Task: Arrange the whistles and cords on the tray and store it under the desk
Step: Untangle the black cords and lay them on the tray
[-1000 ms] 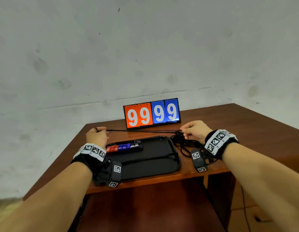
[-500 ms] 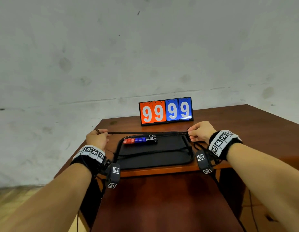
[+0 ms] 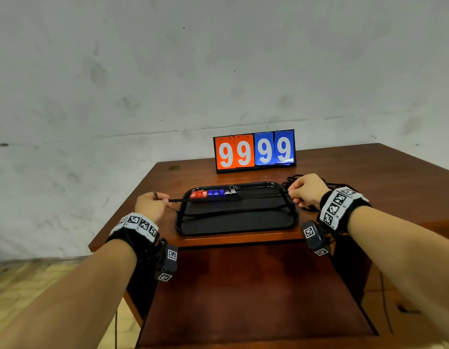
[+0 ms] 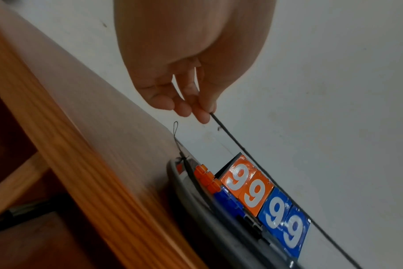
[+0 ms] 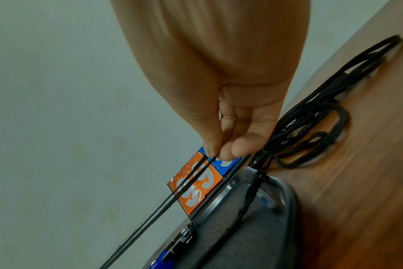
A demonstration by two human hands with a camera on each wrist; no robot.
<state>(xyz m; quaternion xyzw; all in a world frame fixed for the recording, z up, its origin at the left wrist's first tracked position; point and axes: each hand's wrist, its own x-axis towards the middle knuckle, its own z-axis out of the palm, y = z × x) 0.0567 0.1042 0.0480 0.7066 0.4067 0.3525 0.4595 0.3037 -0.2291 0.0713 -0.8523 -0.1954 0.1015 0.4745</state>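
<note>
Both hands, left hand (image 3: 150,204) and right hand (image 3: 306,189), pinch one taut cord (image 3: 228,197); the right wrist view alone shows it doubled.

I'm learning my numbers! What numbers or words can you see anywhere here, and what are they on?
"99" in white on the two orange cards of the flip scoreboard.
"99" in white on its two blue cards.
The square black-and-white patterns on the wrist bands are codes, not words or numbers.
Nothing can be read on the whistles, the tray or the desk.
</note>
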